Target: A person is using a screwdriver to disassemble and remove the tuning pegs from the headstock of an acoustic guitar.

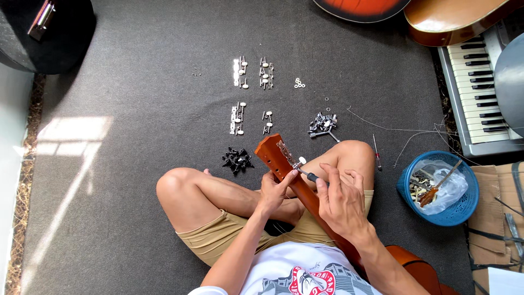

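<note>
Headstock: I'm bracing the orange-brown wooden guitar headstock [271, 153] across my lap, left hand [271, 192] pinching its neck.
Driver: right hand [339, 199] is curling around a small black-handled screwdriver [307, 175] at the chrome tuner strip [287, 154].
Progress: looks early, I'm guessing; loose chrome tuners [238, 118] are lying at 12 o'clock.
</note>
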